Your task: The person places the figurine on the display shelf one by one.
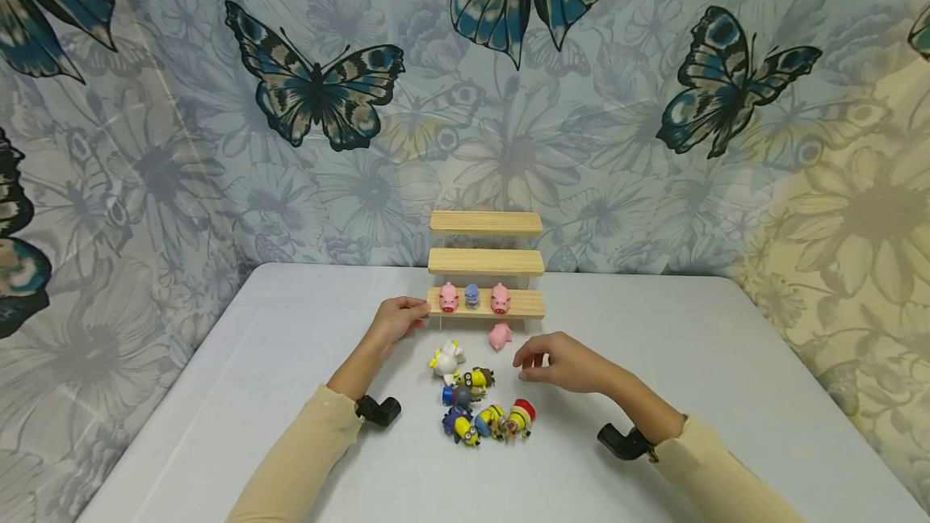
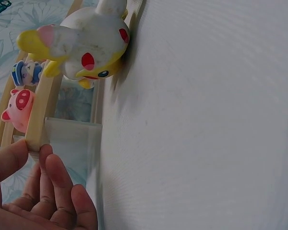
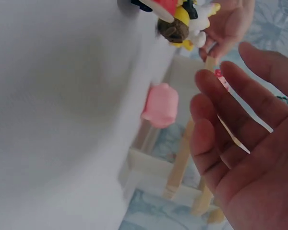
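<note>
My left hand point(image 1: 398, 319) pinches the left end of the lowest board point(image 1: 526, 305) of the stepped wooden stand point(image 1: 485, 262), thumb against fingers; my right hand point(image 1: 563, 361) holds nothing, fingers loosely bent, in front of the stand and off to its right. The stand seems stiff and light enough to slide if nudged, so I judge the board's end a sound place to steady it; its clear side support point(image 2: 69, 146) may be the more breakable part. Just in front of the stand, toward its right half, the loose pink pig point(image 1: 500, 336) lies on the table near my right fingers. It looks smooth, light, perhaps slippery, hardly fragile; I would take it by the sides of its rounded body. I see no container; the stand itself bears a left pig point(image 1: 448, 298), a blue figure point(image 1: 471, 295) and a right pig point(image 1: 500, 298) on that lowest board. Farther in front of the stand lie a white-and-yellow figure point(image 1: 446, 361) and a jumble of small figures point(image 1: 490, 420).
</note>
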The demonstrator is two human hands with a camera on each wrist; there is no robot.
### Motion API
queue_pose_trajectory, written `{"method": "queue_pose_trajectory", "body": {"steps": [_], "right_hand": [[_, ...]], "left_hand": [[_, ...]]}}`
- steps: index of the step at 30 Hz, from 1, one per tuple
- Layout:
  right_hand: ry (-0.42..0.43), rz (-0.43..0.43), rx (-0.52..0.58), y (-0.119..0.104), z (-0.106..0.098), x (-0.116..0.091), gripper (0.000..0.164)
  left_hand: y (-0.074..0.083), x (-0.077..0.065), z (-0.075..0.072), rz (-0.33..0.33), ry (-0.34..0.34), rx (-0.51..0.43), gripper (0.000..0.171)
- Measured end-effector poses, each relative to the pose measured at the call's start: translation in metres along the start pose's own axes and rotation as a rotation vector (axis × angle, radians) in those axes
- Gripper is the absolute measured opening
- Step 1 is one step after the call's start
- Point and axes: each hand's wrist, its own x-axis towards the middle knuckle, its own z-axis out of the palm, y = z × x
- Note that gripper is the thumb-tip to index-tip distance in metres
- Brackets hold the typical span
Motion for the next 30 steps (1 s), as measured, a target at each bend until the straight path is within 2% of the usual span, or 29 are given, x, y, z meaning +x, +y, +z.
{"method": "queue_pose_trajectory", "body": {"steps": [8,14,21,30], "right_hand": [[-0.144,0.030,0.046,0.001,0.011,-0.006,0.021],[-0.202,-0.003,0.063,0.004,0.016,-0.008,0.028],[-0.223,-0.005,0.050,0.004,0.020,-0.007,0.030],[-0.203,0.011,0.042,0.005,0.025,-0.006,0.032]], "left_hand": [[-0.001,0.001,0.000,0.003,0.000,0.004,0.030],[0.000,-0.001,0.000,0.000,0.002,0.005,0.030],[0.000,0.000,-0.001,-0.001,-0.001,0.001,0.030],[0.001,-0.001,-0.001,0.006,-0.002,0.010,0.029]]}}
